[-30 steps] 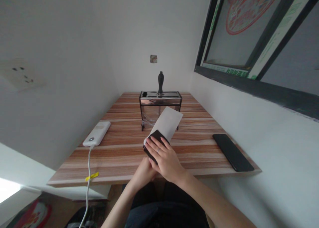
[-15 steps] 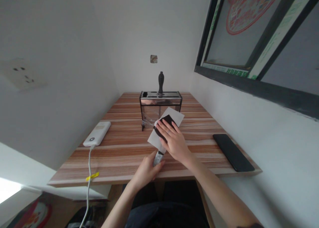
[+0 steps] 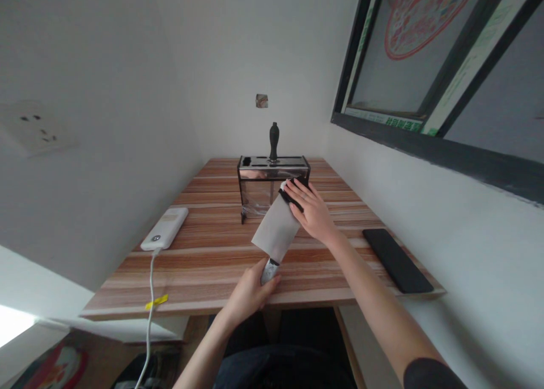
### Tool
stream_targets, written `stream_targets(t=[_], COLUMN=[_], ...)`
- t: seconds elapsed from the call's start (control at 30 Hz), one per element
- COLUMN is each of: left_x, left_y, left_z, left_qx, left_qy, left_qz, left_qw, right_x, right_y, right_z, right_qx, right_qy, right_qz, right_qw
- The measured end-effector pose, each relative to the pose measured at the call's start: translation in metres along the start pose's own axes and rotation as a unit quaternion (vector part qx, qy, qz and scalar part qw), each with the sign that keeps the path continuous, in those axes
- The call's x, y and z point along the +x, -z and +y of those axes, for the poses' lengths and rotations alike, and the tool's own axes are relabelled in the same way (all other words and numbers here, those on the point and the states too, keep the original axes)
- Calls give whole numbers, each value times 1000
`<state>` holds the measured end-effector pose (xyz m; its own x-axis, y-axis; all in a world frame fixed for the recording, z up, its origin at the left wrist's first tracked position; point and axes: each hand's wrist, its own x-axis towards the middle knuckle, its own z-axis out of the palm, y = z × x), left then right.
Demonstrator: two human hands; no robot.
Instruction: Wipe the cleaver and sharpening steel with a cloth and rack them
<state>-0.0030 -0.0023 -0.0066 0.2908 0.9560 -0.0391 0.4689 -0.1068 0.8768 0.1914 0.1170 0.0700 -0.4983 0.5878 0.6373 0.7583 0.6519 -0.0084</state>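
Note:
My left hand point(image 3: 250, 290) is wrapped around the pale patterned handle of a cleaver point(image 3: 276, 225). The broad, light grey blade points away from me and tilts to the right. My right hand point(image 3: 312, 207) presses a black cloth point(image 3: 293, 199) against the far end of the blade, its fingers laid across the fabric. A bit of something white shows at the cloth's left edge. Just behind the blade stands a knife block point(image 3: 274, 163) with clear sides, a metal top and black edges. A black-handled tool point(image 3: 274, 142) sticks up from it; crinkled clear film shows low on its front.
The wood-grain table point(image 3: 212, 264) is bounded by walls on the left, back and right. A white power bank point(image 3: 165, 229) with a white cable point(image 3: 149, 315) lies left, yellow tape point(image 3: 157, 301) by the front edge. A black phone point(image 3: 397, 259) lies right. A framed window point(image 3: 425, 66) is above.
My right hand and the black cloth have slid along the blade, away from me and slightly right, uncovering its middle. My left hand and the cleaver have stayed in place.

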Motion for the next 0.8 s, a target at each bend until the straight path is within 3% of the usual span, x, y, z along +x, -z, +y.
stream_targets(t=[0.23,0.8], left_x=[0,3], left_y=[1,-4], left_z=[2,3], left_qx=[-2,-14], left_qy=[-2,20], left_qz=[-14,36], left_qw=[1000,999], right_x=[-10,-49], right_y=[-1,-14], right_z=[-7,-90], right_qx=[-19,58], right_qy=[17,127], right_qz=[-1,-79], right_qw=[1000,987])
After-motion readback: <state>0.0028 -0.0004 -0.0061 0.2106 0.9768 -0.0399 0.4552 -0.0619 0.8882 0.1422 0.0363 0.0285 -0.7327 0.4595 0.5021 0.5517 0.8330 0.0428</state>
